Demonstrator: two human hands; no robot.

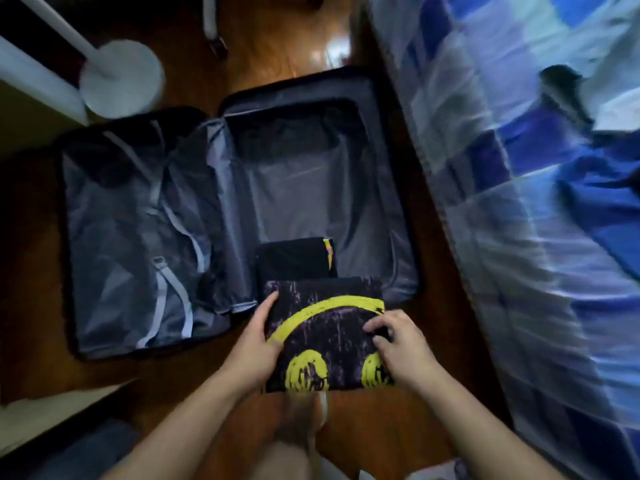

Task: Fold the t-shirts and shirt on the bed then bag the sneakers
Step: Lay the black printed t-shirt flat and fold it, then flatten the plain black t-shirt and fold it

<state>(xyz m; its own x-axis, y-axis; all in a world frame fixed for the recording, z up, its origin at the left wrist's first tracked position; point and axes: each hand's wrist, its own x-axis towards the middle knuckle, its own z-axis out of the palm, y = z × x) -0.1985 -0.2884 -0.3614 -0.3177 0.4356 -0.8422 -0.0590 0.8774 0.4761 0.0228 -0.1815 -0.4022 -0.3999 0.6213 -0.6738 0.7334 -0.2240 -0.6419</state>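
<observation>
A folded black t-shirt [325, 337] printed with a yellow headphone design is held over the near edge of an open suitcase [239, 216] lying flat on the wooden floor [27, 289], its far end reaching over the right-hand half of the case. The person's left hand [258, 341] grips the shirt's left edge, thumb on top and fingers apparently tucked beneath, while the right hand [398, 344] rests on its right side with fingers curled down onto the cloth, pinching the fold. Both forearms reach forward from the bottom of the view. The garment looks light, soft and limp; it would likely sag or spring open unless supported from both sides under the fold, as here. Just beyond it, at the near end of the same half, lies another folded dark garment [294, 259]. The suitcase's left half shows only lining and pale straps. A bed [519, 188] with a blue patchwork cover runs along the right; a white fan base [121, 77] stands past the case's far left corner.
</observation>
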